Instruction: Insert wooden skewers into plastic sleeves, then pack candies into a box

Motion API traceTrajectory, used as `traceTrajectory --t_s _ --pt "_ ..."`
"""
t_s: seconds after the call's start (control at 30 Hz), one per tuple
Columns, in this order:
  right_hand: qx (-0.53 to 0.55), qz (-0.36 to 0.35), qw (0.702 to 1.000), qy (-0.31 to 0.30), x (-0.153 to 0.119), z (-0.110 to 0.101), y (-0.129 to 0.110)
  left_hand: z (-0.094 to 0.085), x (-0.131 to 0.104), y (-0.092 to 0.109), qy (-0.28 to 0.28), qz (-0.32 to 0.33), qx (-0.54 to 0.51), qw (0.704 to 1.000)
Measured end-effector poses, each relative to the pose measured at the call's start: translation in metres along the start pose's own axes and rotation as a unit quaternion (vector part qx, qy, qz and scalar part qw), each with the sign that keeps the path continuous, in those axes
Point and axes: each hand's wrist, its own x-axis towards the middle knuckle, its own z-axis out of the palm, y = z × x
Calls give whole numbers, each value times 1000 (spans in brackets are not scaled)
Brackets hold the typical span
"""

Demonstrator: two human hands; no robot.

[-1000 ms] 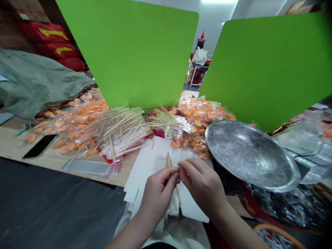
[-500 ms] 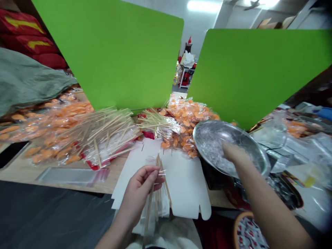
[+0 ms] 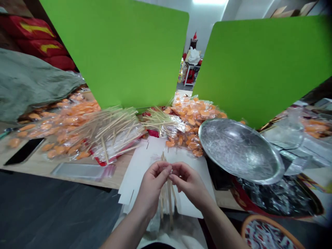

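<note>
Sticks [image 3: 169,200] — a small bunch pointing away from the person, over the white card [image 3: 135,166] at the near edge of the tabletop [image 3: 121,169]. Upper tips show beyond the fingers; lower ends show between the wrists.

Left hand [image 3: 153,183]: fingers pinched, apparently grasping the bunch; exact contact is hidden by the knuckles. Right hand [image 3: 190,180]: fingertips drawn together, meeting those of the left. A pale speck [image 3: 171,171] shows there, too small to identify; cannot tell whether the right hand grips it, or a stick.

Change: half a second ago the right hand was over the dish [image 3: 241,152], blurred in motion; now it is back beside the left. Judgement: the reach is over and the work is two-handed again — fine fingertip handling at the bunch.

Around: bagged sticks [image 3: 116,128] beyond the left hand; sleeves [image 3: 75,170] and phone [image 3: 24,151] farther left.
</note>
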Motion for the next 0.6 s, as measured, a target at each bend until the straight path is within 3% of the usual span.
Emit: traceTrajectory --t_s 0.13,0.27,0.5,0.6 --pt "61 22 998 17 3 11 4 -14 -3 3 -37 4 41 998" --pt "87 -28 996 -15 1 6 3 -25 -5 8 -57 14 88 994" --pt "50 -109 992 -39 0 -1 -3 -31 -6 9 -61 -10 47 997" --pt "27 -125 991 -39 1 -1 -4 -32 -5 11 -100 -44 19 994"
